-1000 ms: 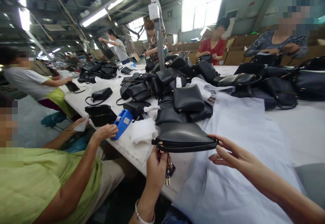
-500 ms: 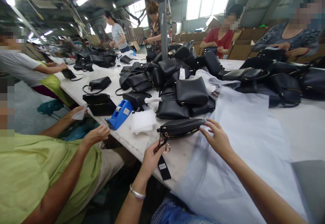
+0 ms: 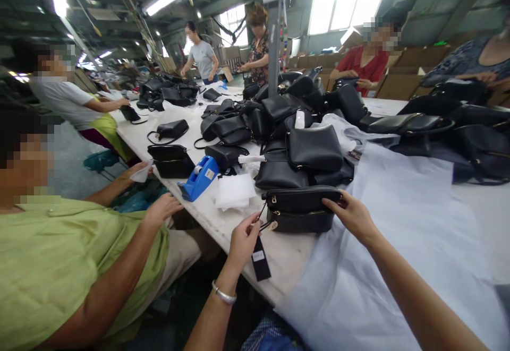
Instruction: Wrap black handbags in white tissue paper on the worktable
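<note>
A small black handbag (image 3: 300, 210) with gold zippers stands on the table in front of me, its zipped face toward me. My right hand (image 3: 350, 213) pinches its upper right corner, thumb on the front. At the bag's left end, the fingers of my left hand (image 3: 245, 239) are closed on a thin black cord. A round gold charm (image 3: 273, 225) hangs by the bag's lower left corner. Below my left fingers dangles a black hang tag (image 3: 261, 258) with a white label.
More black handbags (image 3: 314, 146) are heaped behind. A blue tape dispenser (image 3: 200, 178) and white foam sheets (image 3: 235, 190) lie to the left. White sheeting (image 3: 402, 223) covers the table on the right. A co-worker in a green top (image 3: 99, 239) sits close on my left; others work around the table.
The bag has turned from showing its top zipper to standing with its front toward me. My right hand has moved its grip onto the corner. The view has swung slightly left.
</note>
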A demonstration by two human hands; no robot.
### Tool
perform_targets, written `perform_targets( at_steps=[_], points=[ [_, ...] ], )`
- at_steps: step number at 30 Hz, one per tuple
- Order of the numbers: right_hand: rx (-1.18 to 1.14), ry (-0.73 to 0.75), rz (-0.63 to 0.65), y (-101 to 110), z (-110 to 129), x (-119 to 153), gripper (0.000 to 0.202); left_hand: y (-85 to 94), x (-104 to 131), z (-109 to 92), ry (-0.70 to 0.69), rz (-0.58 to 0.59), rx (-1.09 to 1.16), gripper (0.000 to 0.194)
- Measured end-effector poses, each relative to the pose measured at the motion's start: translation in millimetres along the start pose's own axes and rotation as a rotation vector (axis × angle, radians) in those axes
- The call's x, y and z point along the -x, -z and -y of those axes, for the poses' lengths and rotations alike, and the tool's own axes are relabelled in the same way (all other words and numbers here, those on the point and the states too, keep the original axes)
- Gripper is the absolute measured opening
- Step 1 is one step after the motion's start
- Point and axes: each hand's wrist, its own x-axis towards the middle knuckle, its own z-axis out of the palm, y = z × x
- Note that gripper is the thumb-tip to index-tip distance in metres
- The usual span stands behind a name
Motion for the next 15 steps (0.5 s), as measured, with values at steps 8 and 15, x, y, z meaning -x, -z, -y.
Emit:
perform_targets(
  at_steps=[8, 15],
  points=[
    [0.101, 0.122, -0.3, 1, 28, 69, 0.055, 43.3, -55, 4, -0.208, -0.161, -0.372, 0.04],
    [-0.008, 0.211, -0.009, -23, 47, 111, 0.03, 20.1, -99, 22, -0.213, -0.095, -0.549, 0.021]
  ],
)
